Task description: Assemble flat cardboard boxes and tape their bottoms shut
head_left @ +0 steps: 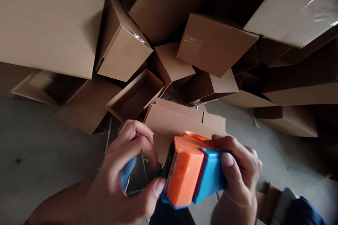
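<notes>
My right hand (237, 168) grips an orange and blue tape dispenser (185, 172), thumb on its blue part and fingers behind. A dark serrated edge runs down the dispenser's left side. My left hand (126, 172) is beside that edge with fingers curved and apart. Its thumb tip lies at the dispenser's lower left corner, seemingly touching it; the fingertips hang a little left of the serrated edge. Whether any tape end sticks out there I cannot tell. Just beyond the dispenser lies a cardboard box (176, 116) with a slotted flap, partly hidden by my hands.
Many brown cardboard boxes are heaped ahead, among them an open one (136, 95) and a large one (47, 21) at upper left. Grey concrete floor (29, 158) shows on both sides. Dark blue cloth (303, 211) lies at lower right.
</notes>
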`<state>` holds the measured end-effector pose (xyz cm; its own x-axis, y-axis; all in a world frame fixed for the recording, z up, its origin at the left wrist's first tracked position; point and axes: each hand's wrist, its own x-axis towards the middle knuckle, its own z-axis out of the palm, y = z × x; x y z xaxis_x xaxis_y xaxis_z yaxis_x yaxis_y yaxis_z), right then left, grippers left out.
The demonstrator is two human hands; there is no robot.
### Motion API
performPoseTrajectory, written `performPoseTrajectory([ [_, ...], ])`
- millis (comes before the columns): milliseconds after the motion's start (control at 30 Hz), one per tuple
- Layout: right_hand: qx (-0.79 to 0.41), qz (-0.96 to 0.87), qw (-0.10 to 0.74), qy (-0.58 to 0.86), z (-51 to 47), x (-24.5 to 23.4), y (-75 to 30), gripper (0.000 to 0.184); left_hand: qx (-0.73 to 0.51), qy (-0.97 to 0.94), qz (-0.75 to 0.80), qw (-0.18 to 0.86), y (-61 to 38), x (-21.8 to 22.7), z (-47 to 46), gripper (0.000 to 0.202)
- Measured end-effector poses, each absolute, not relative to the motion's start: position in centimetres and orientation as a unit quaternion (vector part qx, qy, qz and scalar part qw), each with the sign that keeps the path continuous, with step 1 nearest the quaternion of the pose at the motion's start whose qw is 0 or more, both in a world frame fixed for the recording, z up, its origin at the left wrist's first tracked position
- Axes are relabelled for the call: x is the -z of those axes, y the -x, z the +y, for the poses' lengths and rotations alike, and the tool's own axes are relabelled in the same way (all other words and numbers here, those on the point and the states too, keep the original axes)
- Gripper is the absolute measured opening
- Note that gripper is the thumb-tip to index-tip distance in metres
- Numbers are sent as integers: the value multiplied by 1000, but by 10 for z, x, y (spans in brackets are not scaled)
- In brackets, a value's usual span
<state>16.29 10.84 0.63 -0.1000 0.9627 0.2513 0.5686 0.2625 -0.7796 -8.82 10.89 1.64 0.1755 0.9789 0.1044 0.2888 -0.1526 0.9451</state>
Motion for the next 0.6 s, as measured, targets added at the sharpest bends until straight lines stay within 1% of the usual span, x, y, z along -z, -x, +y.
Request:
performPoseTrajectory([
  [600, -273, -696, 388, 539, 108, -6, -162, 23, -403, -663, 494, 392, 92, -18, 111, 13],
])
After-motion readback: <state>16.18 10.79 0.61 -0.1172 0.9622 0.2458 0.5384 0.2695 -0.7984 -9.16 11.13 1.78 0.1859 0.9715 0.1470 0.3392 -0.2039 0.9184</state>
